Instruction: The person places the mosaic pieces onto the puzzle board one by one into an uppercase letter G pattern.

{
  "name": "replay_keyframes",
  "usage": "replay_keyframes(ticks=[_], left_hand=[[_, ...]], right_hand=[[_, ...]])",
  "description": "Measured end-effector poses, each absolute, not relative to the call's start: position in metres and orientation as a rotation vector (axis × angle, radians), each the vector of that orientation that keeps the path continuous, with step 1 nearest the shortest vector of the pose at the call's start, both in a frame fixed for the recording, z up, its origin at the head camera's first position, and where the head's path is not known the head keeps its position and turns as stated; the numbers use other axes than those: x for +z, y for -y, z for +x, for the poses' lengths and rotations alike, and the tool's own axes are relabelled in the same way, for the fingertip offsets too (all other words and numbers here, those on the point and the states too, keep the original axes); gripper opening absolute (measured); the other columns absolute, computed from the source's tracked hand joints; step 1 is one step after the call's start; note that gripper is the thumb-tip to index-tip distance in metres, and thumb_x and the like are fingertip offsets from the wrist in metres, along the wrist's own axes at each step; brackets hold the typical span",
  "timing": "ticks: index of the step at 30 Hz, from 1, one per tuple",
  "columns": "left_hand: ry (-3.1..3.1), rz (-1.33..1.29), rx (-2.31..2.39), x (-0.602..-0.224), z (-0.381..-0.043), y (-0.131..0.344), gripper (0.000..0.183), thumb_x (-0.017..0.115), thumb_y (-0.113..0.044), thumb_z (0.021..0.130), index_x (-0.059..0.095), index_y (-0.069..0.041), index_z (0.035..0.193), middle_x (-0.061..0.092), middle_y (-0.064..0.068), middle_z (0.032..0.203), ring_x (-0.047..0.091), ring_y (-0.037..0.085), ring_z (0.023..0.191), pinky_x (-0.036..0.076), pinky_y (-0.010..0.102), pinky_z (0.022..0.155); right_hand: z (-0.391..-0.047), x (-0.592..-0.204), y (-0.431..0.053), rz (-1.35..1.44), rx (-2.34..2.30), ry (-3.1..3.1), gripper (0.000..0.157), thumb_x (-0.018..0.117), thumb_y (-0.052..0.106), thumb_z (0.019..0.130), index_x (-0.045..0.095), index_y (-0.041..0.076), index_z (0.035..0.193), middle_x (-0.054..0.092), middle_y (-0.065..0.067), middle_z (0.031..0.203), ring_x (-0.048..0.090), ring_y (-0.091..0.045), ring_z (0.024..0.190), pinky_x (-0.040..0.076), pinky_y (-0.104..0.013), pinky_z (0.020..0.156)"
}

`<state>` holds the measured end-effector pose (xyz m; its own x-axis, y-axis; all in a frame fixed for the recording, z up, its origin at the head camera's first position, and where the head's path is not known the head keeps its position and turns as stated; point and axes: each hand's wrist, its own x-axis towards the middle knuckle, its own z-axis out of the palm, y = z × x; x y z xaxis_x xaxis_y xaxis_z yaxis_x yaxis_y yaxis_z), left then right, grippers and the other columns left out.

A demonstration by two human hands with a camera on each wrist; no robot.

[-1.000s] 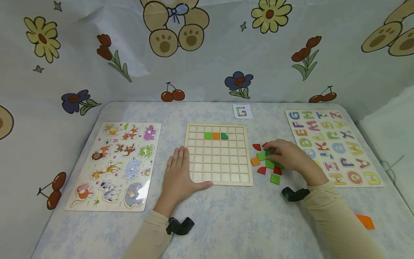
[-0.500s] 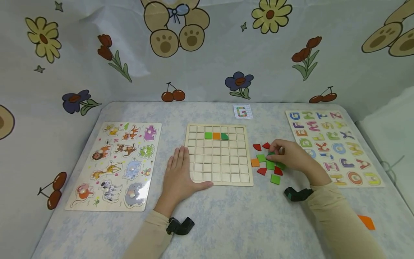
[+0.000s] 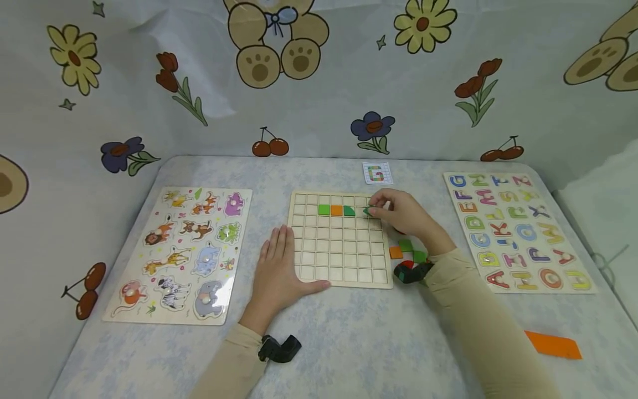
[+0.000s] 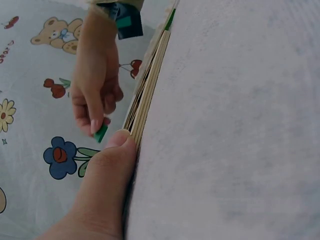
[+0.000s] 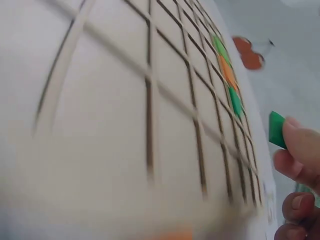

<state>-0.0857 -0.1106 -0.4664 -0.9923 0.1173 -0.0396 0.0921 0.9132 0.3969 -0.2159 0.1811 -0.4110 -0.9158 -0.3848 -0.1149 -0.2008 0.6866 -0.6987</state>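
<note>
The square pale-wood grid board [image 3: 343,247] is best braced by the straight-fingered left hand [image 3: 277,263], while the right hand [image 3: 406,214], pinching a small dark-green piece [image 3: 366,211] over the board's upper right, should lower it level and square. Edge-on, the left-wrist view shows the piece raised clear, unlike the head view.

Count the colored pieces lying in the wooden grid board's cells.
3, side by side on the board, second row from the top: a light green square, an orange square, a dark green piece. The right hand covers part of the board, possibly hiding others.
</note>
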Motion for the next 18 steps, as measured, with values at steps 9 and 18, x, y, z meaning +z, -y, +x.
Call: replay_keyframes(ticks=[9,18], left_hand=[[-3.01,0.172,0.591,-0.467,-0.087,0.111,0.147,0.049,-0.1,0.057,0.0,-0.007,0.16,-0.002,0.01,0.169,-0.005,0.024,0.156,0.006,0.047,0.127],[-3.014,0.175,0.586,-0.467,-0.087,0.112,0.146,0.052,-0.098,0.058,0.001,-0.007,0.16,-0.001,0.01,0.169,-0.004,0.024,0.156,0.006,0.047,0.127]], right_hand=[[-0.228,-0.418,-0.093,-0.673,-1.02,-2.606,0.006,0.063,0.022,0.098,0.065,0.018,0.103,0.061,0.0,0.095,0.053,-0.018,0.081,0.046,-0.033,0.072],[-0.232,-0.42,-0.056,-0.646,-0.879,-2.694,0.01,0.062,0.023,0.099,0.066,0.018,0.107,0.062,-0.001,0.091,0.054,-0.017,0.075,0.045,-0.031,0.07]])
